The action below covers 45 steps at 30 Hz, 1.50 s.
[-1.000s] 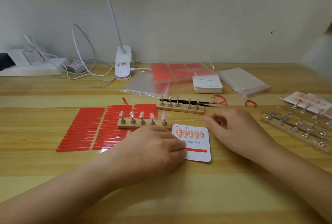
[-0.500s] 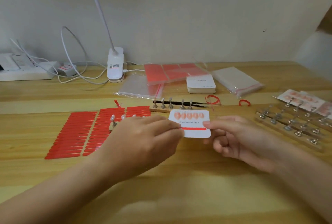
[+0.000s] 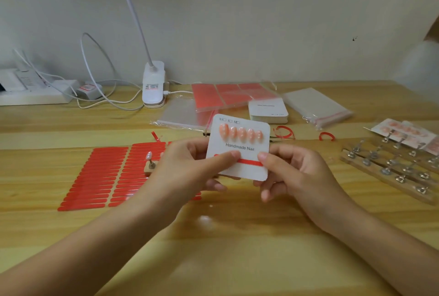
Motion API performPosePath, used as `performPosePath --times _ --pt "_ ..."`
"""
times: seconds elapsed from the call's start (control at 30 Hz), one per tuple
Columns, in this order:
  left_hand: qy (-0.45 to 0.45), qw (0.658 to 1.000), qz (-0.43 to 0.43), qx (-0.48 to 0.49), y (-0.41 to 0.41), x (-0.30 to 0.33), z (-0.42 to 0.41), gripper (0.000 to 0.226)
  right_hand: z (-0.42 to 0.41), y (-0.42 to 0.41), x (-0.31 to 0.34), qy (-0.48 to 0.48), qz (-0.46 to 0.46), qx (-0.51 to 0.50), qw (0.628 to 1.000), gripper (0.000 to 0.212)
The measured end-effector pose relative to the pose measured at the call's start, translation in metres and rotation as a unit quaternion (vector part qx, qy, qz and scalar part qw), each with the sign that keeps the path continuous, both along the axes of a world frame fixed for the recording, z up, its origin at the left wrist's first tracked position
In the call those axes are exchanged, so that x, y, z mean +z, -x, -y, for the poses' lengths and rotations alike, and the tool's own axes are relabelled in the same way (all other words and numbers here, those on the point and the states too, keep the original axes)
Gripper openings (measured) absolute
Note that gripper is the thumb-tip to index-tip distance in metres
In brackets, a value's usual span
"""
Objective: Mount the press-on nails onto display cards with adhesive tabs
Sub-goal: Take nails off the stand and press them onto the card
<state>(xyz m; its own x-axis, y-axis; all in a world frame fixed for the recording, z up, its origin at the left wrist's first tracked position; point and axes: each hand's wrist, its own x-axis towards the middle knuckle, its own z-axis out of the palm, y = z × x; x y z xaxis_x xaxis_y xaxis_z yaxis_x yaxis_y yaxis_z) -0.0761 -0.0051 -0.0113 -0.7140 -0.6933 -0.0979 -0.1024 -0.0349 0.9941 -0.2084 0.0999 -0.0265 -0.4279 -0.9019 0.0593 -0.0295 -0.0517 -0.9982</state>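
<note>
A white display card (image 3: 240,146) printed "Handmade Nail" is held upright above the table. It carries a row of several pink press-on nails (image 3: 241,133) and a red adhesive strip (image 3: 248,161) lower down. My left hand (image 3: 187,172) pinches its lower left edge, thumb on the strip. My right hand (image 3: 294,174) pinches its lower right edge. Sheets of red adhesive tabs (image 3: 104,177) lie at the left. A wooden nail stand (image 3: 150,167) with a nail shows behind my left hand, mostly hidden.
Wooden stands with metal holders (image 3: 389,167) lie at the right, finished cards (image 3: 401,130) behind them. A card stack (image 3: 268,111), clear bags (image 3: 316,108), a red sheet pack (image 3: 228,96), a clip lamp (image 3: 153,86) and a power strip (image 3: 31,96) line the back.
Both hands lifted the card off the table and raised it toward the camera, tilting it upright. The view shifted a little.
</note>
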Motion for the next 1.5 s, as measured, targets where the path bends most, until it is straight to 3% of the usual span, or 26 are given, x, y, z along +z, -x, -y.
performPosePath --times 0.1,0.33,0.43,0.57,0.73,0.83,0.87,0.9,0.93,1.0,1.03,1.1,1.17,1.4,1.5 --pt "0.015 1.000 -0.016 0.004 -0.001 -0.003 0.001 0.016 0.000 0.001 0.000 -0.014 0.001 0.005 1.000 0.017" --pt "-0.001 0.999 -0.026 -0.027 -0.005 -0.006 0.003 0.016 -0.001 0.006 0.001 -0.042 -0.001 0.052 0.998 0.041" --pt "-0.016 0.998 -0.026 -0.054 -0.008 -0.006 0.005 0.018 -0.002 0.009 0.000 -0.039 0.010 0.065 0.997 0.037" --pt "-0.018 0.995 -0.039 -0.093 -0.011 -0.001 0.007 0.024 -0.005 0.014 0.000 -0.029 0.062 0.086 0.994 0.015" --pt "-0.024 0.989 -0.041 -0.142 -0.019 0.005 0.009 0.033 -0.008 0.015 -0.001 -0.023 0.078 0.103 0.991 0.018" --pt "-0.018 0.995 -0.040 -0.094 -0.021 0.009 0.009 0.039 -0.009 0.011 -0.001 -0.017 0.069 0.093 0.993 0.015" --pt "0.049 0.997 -0.035 -0.057 -0.022 0.008 0.009 0.044 -0.008 0.009 -0.001 -0.016 0.065 0.080 0.995 0.017" --pt "0.171 0.985 -0.031 -0.012 -0.022 0.006 0.009 0.048 -0.008 0.007 -0.002 -0.015 0.059 0.063 0.996 0.019" --pt "0.328 0.944 -0.025 0.025 -0.021 0.007 0.010 0.045 -0.007 0.006 -0.003 -0.013 0.053 0.045 0.998 0.021" --pt "0.579 0.814 -0.008 0.036 -0.017 0.007 0.008 0.029 -0.007 0.004 -0.005 -0.008 0.049 0.008 0.999 0.025" --pt "0.639 0.769 -0.004 0.010 -0.013 0.006 0.006 0.023 -0.007 0.003 -0.006 -0.007 0.049 -0.006 0.999 0.026" --pt "0.693 0.720 0.012 -0.042 -0.005 0.002 -0.001 0.021 -0.008 0.001 -0.007 -0.009 0.043 -0.018 0.999 0.025" --pt "0.700 0.710 0.025 -0.070 0.004 0.001 -0.005 0.022 -0.009 -0.001 -0.008 -0.007 0.029 -0.015 0.999 0.031" --pt "0.670 0.738 0.012 -0.081 0.012 -0.005 -0.001 0.023 -0.008 -0.003 -0.010 -0.010 0.008 -0.013 1.000 0.033" --pt "0.690 0.718 0.004 -0.090 0.013 -0.007 0.002 0.023 -0.008 -0.003 -0.010 -0.009 0.008 -0.013 1.000 0.034"
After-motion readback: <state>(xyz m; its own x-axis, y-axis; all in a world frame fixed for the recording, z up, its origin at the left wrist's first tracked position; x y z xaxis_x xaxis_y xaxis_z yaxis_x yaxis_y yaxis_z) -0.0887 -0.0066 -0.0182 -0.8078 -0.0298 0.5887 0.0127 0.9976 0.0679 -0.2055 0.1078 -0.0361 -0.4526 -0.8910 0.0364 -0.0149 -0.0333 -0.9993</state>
